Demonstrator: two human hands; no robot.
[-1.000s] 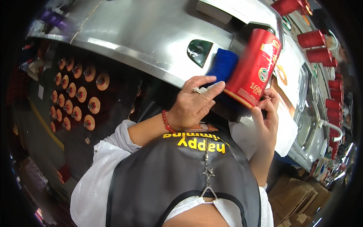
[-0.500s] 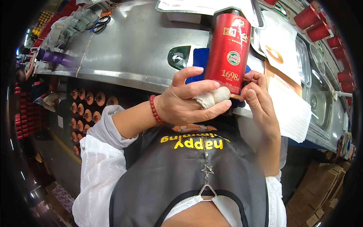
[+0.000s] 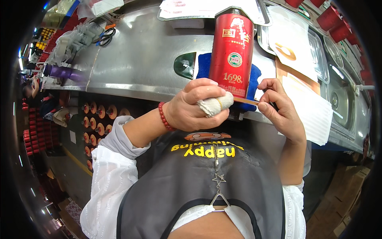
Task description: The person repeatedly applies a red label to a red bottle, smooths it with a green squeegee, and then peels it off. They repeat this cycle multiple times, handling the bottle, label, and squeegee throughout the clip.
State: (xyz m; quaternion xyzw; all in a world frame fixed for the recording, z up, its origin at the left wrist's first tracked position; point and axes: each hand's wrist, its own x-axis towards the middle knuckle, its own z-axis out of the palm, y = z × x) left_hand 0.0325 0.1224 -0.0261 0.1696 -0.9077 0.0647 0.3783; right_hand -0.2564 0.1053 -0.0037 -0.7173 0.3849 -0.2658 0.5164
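Note:
A red bottle (image 3: 231, 51) with gold and white print rests over a blue towel (image 3: 203, 65), its neck pointing to the far side of the table. My left hand (image 3: 195, 103) grips a rolled white cloth (image 3: 217, 104) with a yellowish band around it, close to the bottle's base. Between thumb and index finger of my right hand (image 3: 280, 109) is the end of a thin orange-gold strip (image 3: 247, 100). That strip runs along the bottle's base toward the cloth; its other end is hidden behind the roll.
White sheets (image 3: 302, 107) and a steel sink (image 3: 338, 99) are to the right. A white-papered tray (image 3: 191, 10) lies beyond the bottle. Scissors (image 3: 106, 36) and a purple bottle (image 3: 59, 71) sit at the left. Racked bottles (image 3: 101, 111) stand below the table edge; a person works at far left.
The bottle has come away from my hands and now shows more upright in view. My right hand has drawn off to the right with the strip, and my left fingers have curled tighter around the cloth.

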